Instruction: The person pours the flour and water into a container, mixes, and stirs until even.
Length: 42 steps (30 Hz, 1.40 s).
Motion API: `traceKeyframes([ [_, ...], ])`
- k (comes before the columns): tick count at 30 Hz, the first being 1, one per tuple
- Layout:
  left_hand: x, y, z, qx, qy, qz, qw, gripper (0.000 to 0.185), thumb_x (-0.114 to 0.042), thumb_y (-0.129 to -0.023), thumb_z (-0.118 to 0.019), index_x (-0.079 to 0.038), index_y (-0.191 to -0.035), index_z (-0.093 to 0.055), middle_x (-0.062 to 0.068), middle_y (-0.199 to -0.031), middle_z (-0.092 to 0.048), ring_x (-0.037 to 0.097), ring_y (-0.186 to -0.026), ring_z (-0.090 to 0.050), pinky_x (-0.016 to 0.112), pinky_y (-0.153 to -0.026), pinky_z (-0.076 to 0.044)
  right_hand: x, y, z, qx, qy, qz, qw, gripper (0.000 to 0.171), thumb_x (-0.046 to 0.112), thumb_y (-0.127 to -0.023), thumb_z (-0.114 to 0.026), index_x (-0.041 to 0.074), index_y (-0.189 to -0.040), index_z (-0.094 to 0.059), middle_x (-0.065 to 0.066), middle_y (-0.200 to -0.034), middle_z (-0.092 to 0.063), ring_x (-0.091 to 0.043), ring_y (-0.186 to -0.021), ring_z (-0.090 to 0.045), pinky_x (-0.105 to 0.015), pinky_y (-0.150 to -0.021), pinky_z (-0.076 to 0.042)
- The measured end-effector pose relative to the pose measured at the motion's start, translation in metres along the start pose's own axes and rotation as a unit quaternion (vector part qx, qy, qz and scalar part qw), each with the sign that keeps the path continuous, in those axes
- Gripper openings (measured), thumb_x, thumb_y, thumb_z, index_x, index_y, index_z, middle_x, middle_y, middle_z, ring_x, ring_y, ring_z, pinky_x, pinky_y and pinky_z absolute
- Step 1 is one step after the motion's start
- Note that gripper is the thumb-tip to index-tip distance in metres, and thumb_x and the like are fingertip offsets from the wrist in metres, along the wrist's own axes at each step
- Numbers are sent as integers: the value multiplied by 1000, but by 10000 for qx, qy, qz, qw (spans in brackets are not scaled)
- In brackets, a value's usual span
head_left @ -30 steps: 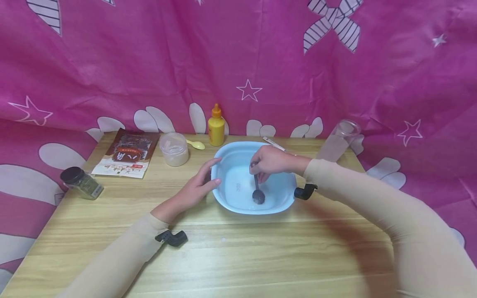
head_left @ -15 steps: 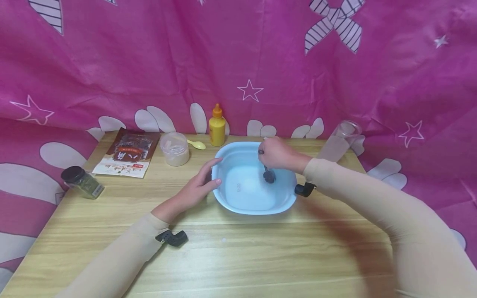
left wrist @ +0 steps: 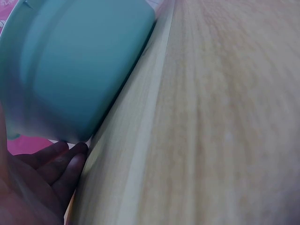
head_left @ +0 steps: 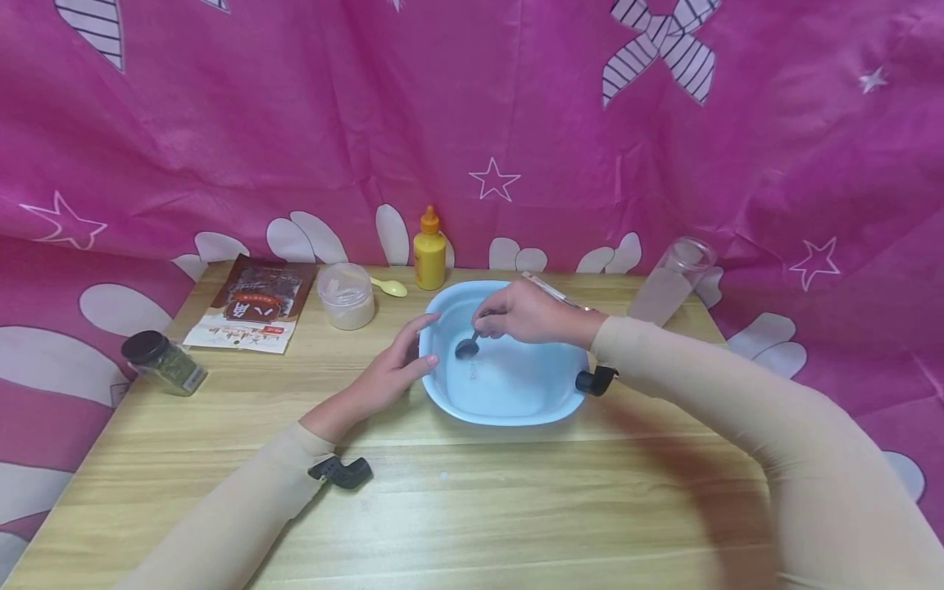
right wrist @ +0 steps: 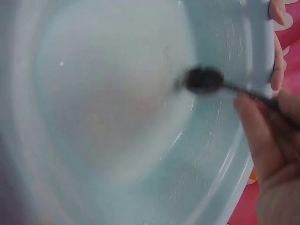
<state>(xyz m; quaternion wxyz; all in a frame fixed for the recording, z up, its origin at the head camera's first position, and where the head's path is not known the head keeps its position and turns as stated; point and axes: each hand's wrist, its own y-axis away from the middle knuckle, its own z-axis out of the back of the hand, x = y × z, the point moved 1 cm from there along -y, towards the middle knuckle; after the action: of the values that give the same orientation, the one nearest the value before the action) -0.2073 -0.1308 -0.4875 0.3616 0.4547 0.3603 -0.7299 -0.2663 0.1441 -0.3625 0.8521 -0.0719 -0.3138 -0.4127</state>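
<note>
Pinching a dark spoon (head_left: 468, 347) between the fingers (right wrist: 255, 136) of the right hand (head_left: 519, 313), bowl end dipped near the left inner wall of the pale blue basin (head_left: 504, 414). Cupping the basin's left rim with the left hand (head_left: 389, 373), fingers (left wrist: 70, 164) loosely spread against the outer wall and touching the tabletop (head_left: 472, 500). Apparently mid-stir, a pale liquid inside. Next, probably sweeping the spoon round along the wall, bracing firmly to stop sliding. Behind: yellow bottle (head_left: 428, 249), lidded tub (head_left: 344, 295), packet (head_left: 252, 304), spice jar (head_left: 162, 361).
</note>
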Motion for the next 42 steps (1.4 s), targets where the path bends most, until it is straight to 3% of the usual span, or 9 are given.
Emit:
traceKeyframes([
  [6,-1,0,0,-49,-26,-29,10000,68,-24,-115,-61,-25,-175,-30,19,-178,-33,45,-158,-42,61,-126,-40,-2,5,0,1049,-912,-71,9903,20,16,-108,-76,0,-118,-83,-2,-99,-84,-19,-93,-83,-36,-87,-69],
  [11,-2,0,0,-64,-66,1,10000,67,-25,-115,-62,-26,-175,-31,15,-181,-29,44,-161,-38,61,-128,-37,-8,9,9,1431,-469,-388,9878,19,13,-107,-73,-3,-112,-81,-5,-90,-81,-22,-83,-83,-36,-80,-70],
  [13,-2,0,0,-71,-72,-3,9999,67,-25,-115,-62,-26,-175,-31,15,-181,-29,44,-161,-38,61,-128,-37,-10,9,14,1336,-44,-420,9901,18,11,-107,-70,-3,-110,-81,-4,-84,-80,-20,-77,-82,-38,-82,-70],
  [17,-2,1,0,-85,-49,-7,10000,68,-24,-115,-62,-25,-175,-31,16,-180,-30,45,-161,-38,61,-128,-37,-15,5,21,650,1073,-244,9918,17,12,-108,-69,3,-106,-82,0,-72,-74,-14,-69,-75,-47,-111,-58],
  [20,-2,1,0,-79,-29,4,10000,67,-23,-115,-61,-25,-175,-31,17,-181,-29,45,-161,-38,61,-128,-36,-17,2,23,3,1434,-212,9894,17,13,-109,-70,4,-108,-84,1,-74,-73,-15,-70,-70,-46,-105,-58],
  [24,-2,2,-1,-84,-48,59,9999,67,-24,-115,-60,-25,-175,-30,19,-179,-31,46,-160,-40,62,-127,-38,-16,1,21,-434,987,-262,9938,17,15,-108,-73,4,-115,-85,1,-86,-78,-16,-78,-72,-37,-75,-61],
  [33,-3,1,-1,-70,-23,65,10000,68,-24,-115,-61,-25,-175,-29,24,-176,-36,46,-157,-44,62,-125,-42,-12,6,11,558,-643,-170,9962,19,15,-108,-76,1,-119,-81,-2,-99,-84,-18,-92,-83,-33,-86,-69],
  [36,-2,1,-1,-70,-40,51,10000,68,-24,-115,-61,-26,-175,-29,23,-177,-35,47,-157,-44,63,-125,-42,-15,8,12,616,-709,-225,9953,19,11,-107,-75,-4,-118,-80,-5,-96,-83,-20,-88,-83,-34,-83,-69],
  [42,-2,1,0,-78,-73,54,9999,68,-25,-115,-61,-26,-175,-30,21,-178,-34,47,-157,-44,63,-125,-41,-21,5,16,-241,-286,-190,9991,13,9,-107,-75,0,-111,-82,-4,-91,-82,-20,-83,-82,-33,-80,-69],
])
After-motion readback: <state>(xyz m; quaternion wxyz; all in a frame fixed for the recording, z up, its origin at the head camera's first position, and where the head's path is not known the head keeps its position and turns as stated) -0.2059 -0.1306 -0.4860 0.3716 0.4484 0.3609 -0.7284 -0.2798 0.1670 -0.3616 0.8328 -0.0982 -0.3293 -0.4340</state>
